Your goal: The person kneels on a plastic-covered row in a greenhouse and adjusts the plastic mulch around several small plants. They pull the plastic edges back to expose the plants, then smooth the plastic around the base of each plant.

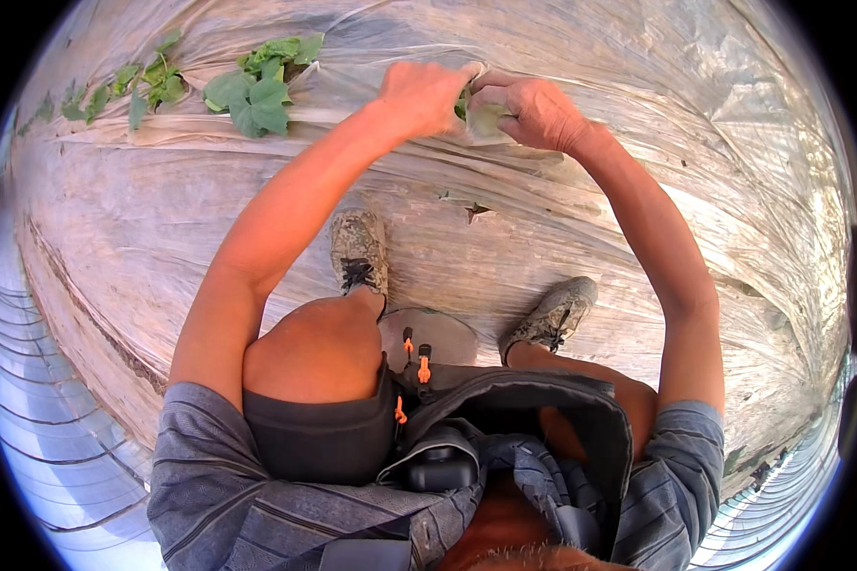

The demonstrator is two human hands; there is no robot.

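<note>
Clear plastic film covers the ground before me. At the top centre, my left hand and my right hand nearly meet, fingers bent and pinching the film on either side of an opening. Between them a bit of green leaf shows, and some pale, see-through film hangs below my right fingers. Just left of my left hand, a leafy green plant pokes out through the film. My fingertips partly hide one another.
Further left, more green seedlings come through the film in a row. A small tear lies nearer my feet. My shoes stand on the film, and a black bag hangs at my waist. Curved greenhouse ribs show at both lower edges.
</note>
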